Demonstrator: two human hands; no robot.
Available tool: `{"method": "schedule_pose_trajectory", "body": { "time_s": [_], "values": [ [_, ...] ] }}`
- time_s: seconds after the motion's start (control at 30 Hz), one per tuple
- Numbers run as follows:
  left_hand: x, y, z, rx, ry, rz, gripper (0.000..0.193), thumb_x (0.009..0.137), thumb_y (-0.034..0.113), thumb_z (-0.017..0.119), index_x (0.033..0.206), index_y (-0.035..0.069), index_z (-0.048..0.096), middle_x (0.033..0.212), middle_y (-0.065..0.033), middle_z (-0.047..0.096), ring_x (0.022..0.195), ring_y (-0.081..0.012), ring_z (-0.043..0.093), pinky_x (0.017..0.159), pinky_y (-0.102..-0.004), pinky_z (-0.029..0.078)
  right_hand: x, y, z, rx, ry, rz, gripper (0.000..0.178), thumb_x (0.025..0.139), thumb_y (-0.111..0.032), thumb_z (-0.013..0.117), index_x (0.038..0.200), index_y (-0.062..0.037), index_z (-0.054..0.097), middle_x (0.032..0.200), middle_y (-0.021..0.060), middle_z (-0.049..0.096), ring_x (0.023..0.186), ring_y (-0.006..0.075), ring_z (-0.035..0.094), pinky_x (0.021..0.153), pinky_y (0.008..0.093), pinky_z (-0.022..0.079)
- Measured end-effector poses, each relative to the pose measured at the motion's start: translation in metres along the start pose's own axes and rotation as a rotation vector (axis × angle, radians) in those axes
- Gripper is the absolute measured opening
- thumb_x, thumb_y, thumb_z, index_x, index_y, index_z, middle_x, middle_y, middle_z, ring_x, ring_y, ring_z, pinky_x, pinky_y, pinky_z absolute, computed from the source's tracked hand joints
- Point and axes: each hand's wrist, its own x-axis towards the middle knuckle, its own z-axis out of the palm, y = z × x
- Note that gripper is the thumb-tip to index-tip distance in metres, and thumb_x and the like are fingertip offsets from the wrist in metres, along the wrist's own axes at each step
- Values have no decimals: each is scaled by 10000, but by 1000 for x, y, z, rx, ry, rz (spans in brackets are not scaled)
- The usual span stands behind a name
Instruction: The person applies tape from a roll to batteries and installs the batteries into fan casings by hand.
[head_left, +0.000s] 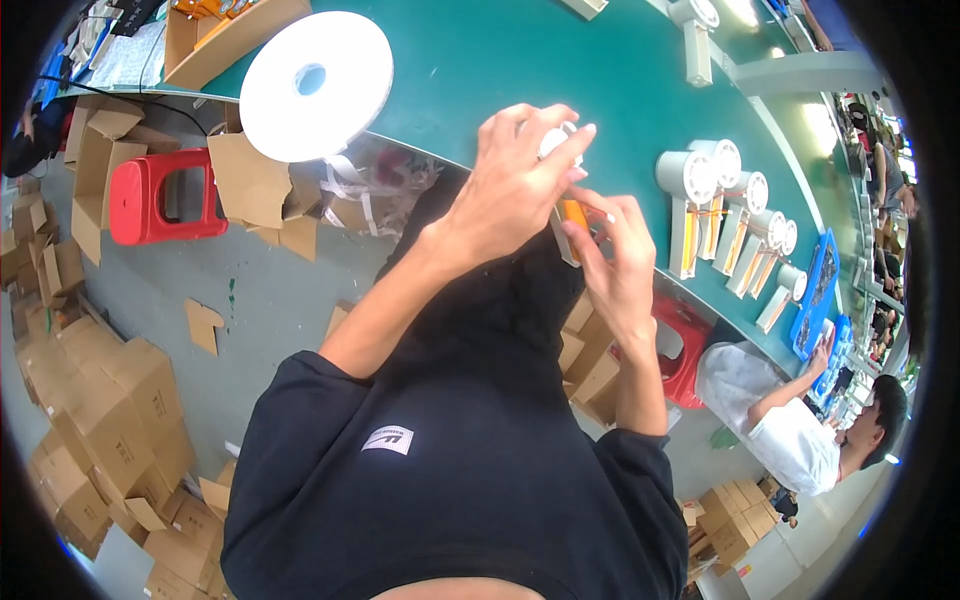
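Presently, the white round-headed piece [553, 142] is near the table's edge, in both hands. The left hand [503, 165] curls around its head, and the right hand [622, 255] seems to pinch its orange strip [575, 214]. It looks unfinished; similar pieces [684, 176] in a row are perhaps done. The table [440, 90] is smooth green; cardboard boxes [130, 400] and a red stool [140, 200] stand on grey floor [270, 290].

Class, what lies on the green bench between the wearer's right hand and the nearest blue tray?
In the head view, white round-headed pieces with handles lie between the right hand and the blue tray.
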Motion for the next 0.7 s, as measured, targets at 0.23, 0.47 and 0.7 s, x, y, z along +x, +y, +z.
{"method": "schedule_pose_trajectory", "body": {
  "time_s": [0.23, 0.47, 0.7],
  "values": [
    [3, -2, 5, -28, 62, -9, 443, 821, 57, 697, 1258, 67, 623, 1256, -137, 513, 1144, -318, 461, 969, -420, 377, -66, -1, 10, 162, 504, -120, 333, 895, 131, 558, 1179, 1, 446, 1172, 173, 501, 1107, 423, 607, 954, 479, 555],
    [3, 3, 12, -35, 32, 19, 415, 833, 61, 693, 1242, 50, 631, 1265, -135, 503, 1150, -316, 455, 974, -426, 363, -54, -5, 19, 108, 856, -231, 286, 921, 71, 563, 1152, 1, 410, 1140, 169, 483, 1064, 466, 623, 789, 418, 637],
    [8, 0, 17, -62, 77, -19, 400, 835, 64, 695, 1230, 50, 640, 1271, -123, 509, 1157, -307, 450, 970, -429, 354, -45, 11, 3, 81, 512, -163, 358, 891, 155, 547, 1227, 44, 495, 1208, 196, 507, 1086, 399, 628, 942, 464, 564]
  ]
}}
